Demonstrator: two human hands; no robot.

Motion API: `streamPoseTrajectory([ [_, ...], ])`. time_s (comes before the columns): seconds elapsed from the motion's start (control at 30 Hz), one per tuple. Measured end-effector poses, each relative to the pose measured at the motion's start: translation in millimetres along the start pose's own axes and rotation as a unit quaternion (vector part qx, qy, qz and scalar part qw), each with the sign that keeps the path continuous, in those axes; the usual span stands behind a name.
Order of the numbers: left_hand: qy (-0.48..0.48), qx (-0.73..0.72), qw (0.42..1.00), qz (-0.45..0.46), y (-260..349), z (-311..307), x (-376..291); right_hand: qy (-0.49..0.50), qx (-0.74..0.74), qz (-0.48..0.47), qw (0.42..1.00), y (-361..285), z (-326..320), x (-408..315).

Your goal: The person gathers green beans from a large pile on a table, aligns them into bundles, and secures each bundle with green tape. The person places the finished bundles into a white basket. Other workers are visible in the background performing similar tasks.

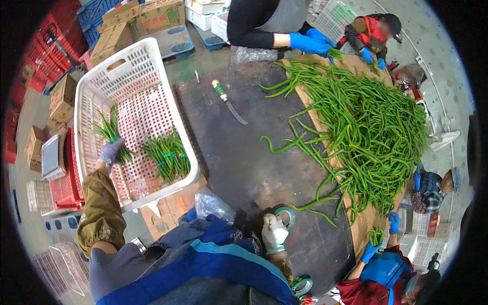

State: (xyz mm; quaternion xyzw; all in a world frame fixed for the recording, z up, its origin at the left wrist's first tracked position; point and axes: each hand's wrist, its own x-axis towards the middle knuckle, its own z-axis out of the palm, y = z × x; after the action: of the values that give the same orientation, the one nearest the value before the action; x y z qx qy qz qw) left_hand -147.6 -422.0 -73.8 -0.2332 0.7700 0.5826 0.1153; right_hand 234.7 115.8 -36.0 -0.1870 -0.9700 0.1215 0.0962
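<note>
My left hand [110,151], in a pale purple glove, is closed on a taped bundle of green chili peppers [108,129] inside a white perforated plastic crate [150,47]. More taped bundles [167,155] lie in the crate's near right corner. On the dark tabletop, my right hand [275,232] wears a white glove; its fingers are curled beside a roll of green tape [286,219], and whether they grip it is not clear. A curved knife [235,111] with a green and cream handle lies towards the far side. A large heap of loose green chili peppers [366,129] covers the table's right part.
Several people in blue gloves stand around the heap, one [310,42] at the far edge and one [375,263] at lower right holding peppers. Another tape roll [302,286] lies at the near edge. Clear plastic [214,206] lies beside the crate. Cardboard boxes [162,15] and red crates [45,49] stand left.
</note>
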Motion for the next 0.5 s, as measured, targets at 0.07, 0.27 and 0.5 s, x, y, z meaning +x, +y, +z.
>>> streamPoseTrajectory([
  [0.07, -0.047, -0.014, 0.988, -0.149, -40.1, -6.6, -13.9, -0.006, 0.002, -0.015, 1.0, 2.0, -1.9, 3.6],
  [0.27, -0.232, 0.135, 0.933, -0.239, -97.5, 37.7, -26.5, 0.005, 0.026, 0.005, 1.0, 6.1, 4.6, 2.6],
  [0.5, -0.361, 0.514, 0.778, 0.011, -178.1, 71.2, 23.0, -0.012, -0.005, 0.061, 0.998, -2.5, -0.1, -8.2],
])
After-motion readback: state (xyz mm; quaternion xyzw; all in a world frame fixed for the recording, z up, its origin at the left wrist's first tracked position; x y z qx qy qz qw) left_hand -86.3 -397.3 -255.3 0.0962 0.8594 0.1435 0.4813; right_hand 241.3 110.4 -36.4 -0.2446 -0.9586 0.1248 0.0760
